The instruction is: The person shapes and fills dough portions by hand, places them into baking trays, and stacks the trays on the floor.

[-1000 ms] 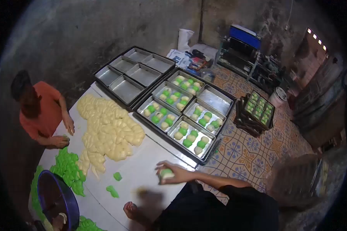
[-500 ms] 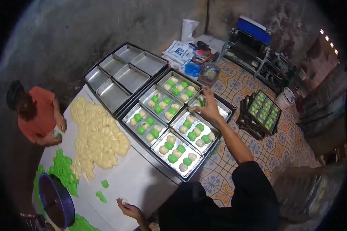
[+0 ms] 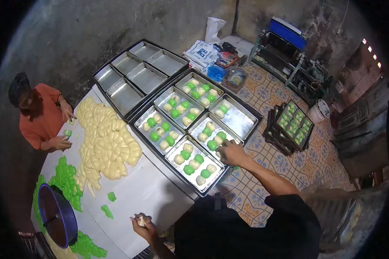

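Observation:
My left hand [image 3: 145,225], low over the near edge of the table, is closed around a pale lump of dough [image 3: 141,221]. My right hand [image 3: 231,153] reaches down into a metal tin [image 3: 197,124], its fingers curled over the dough balls at the near end. It covers most of that row, but the fingertips appear pinched on a dough ball. Green and pale balls [image 3: 212,145] stand in short rows in this tin and its neighbours. One row of dough balls [image 3: 223,108] sits in the far right tin [image 3: 242,121].
Yellowish dough [image 3: 110,144] and green dough [image 3: 65,183] cover the table's left side, beside a purple basin [image 3: 76,228]. A co-worker [image 3: 43,114] handles green dough across the table. Bare tins [image 3: 125,93] lie at the back. Filled trays [image 3: 291,123] are stacked on the tiled floor.
My right hand has moved from the far right tin down to the nearer tin. A row of dough balls now shows in the far one. The co-worker's hands have shifted.

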